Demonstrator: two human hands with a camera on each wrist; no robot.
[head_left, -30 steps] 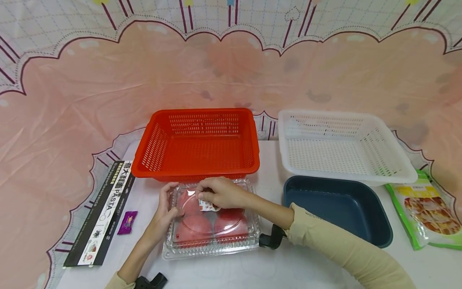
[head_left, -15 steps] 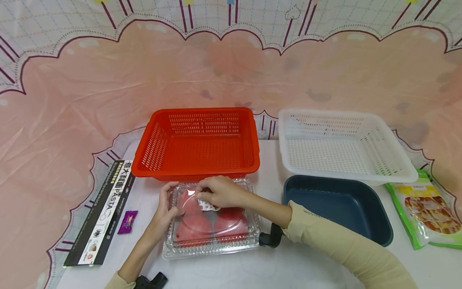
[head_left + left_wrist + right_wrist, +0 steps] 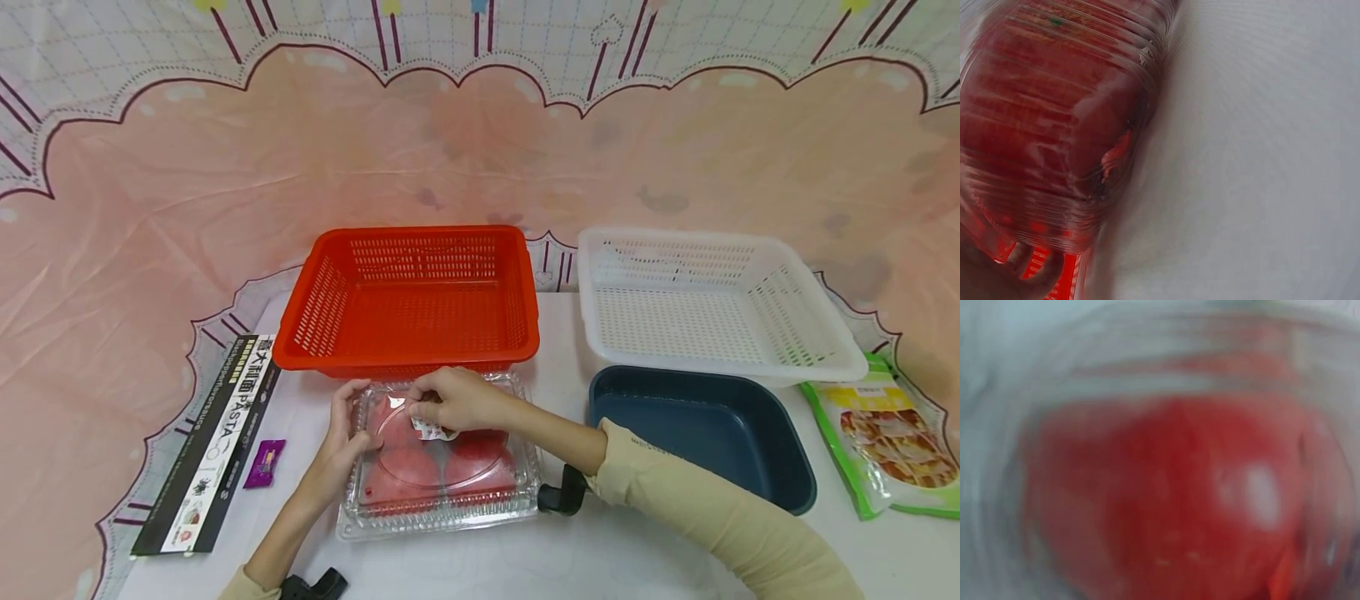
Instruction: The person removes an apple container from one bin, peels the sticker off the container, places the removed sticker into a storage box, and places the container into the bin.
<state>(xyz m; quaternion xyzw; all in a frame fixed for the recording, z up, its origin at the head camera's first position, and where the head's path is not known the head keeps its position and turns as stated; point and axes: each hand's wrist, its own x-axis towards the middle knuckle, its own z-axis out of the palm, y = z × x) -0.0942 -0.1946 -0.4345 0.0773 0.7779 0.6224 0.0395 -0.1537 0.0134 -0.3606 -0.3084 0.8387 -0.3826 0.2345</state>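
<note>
A clear plastic clamshell box point(image 3: 442, 522) of red tomatoes point(image 3: 402, 477) lies on the white table, its lid down. At its left side my left hand point(image 3: 339, 446) holds the box, thumb over the lid and fingers at the far-left edge. In the left wrist view, those fingers point(image 3: 1045, 275) bend by the ribbed box wall point(image 3: 1054, 215). My right hand point(image 3: 467, 402) is over the lid, thumb and forefinger pinching the edge of a white printed label point(image 3: 432, 431), partly hidden beneath them. The right wrist view shows only a blurred tomato point(image 3: 1166, 487) through the plastic.
Behind the box stands a red basket point(image 3: 427, 364). A white basket point(image 3: 720, 363) and a dark blue tray point(image 3: 690, 454) are to the right, beside a green food bag point(image 3: 892, 433). A black pasta pack point(image 3: 210, 450) and small purple packet point(image 3: 264, 463) lie left.
The label's visible part has shifted slightly and looks more tilted under my right fingers. My left hand and the box stay in place.
</note>
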